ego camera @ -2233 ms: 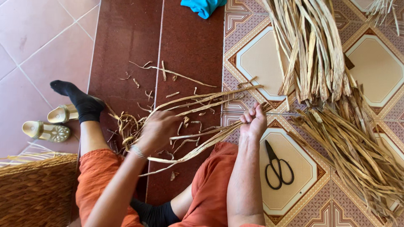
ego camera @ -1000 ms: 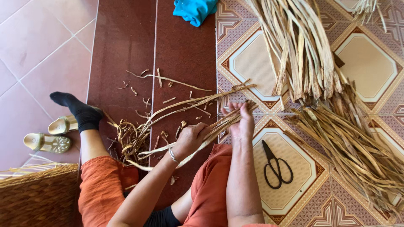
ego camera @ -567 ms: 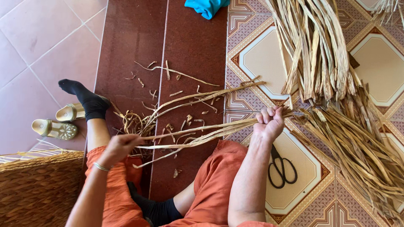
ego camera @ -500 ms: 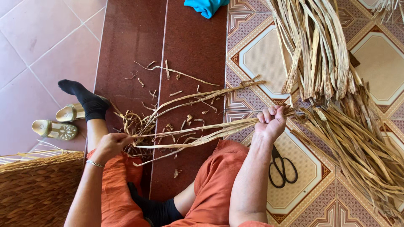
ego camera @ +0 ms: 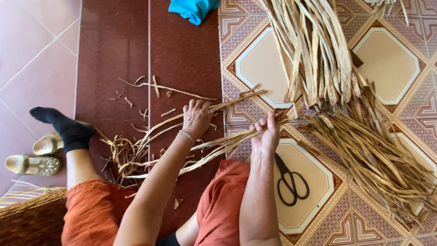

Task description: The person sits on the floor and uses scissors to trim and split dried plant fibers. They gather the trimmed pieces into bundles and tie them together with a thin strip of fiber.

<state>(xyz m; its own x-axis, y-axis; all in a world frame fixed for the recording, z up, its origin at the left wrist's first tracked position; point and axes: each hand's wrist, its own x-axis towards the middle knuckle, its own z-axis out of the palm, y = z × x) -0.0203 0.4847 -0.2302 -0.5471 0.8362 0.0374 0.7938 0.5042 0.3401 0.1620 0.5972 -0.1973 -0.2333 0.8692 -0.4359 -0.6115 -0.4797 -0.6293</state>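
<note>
I sit on the floor with a bunch of long dried plant strips [ego camera: 214, 145] lying across my lap and the tiles. My right hand [ego camera: 266, 133] is closed around the bunch near its upper end. My left hand [ego camera: 196, 117] rests palm down on the strips a little to the left, fingers spread over them. The strips' far ends curl into a tangle [ego camera: 125, 155] by my left leg.
Two big piles of dried strips [ego camera: 318, 50] [ego camera: 387, 159] lie to the right. Black scissors [ego camera: 289, 180] sit on the patterned tile beside my right arm. A woven basket [ego camera: 32, 221] stands lower left, sandals [ego camera: 34, 157] beyond it, a blue cloth [ego camera: 193, 9] at top.
My left hand has come up from the curled ends by my knee to the strips close to my right hand. The right hand has kept its hold on the bunch.
</note>
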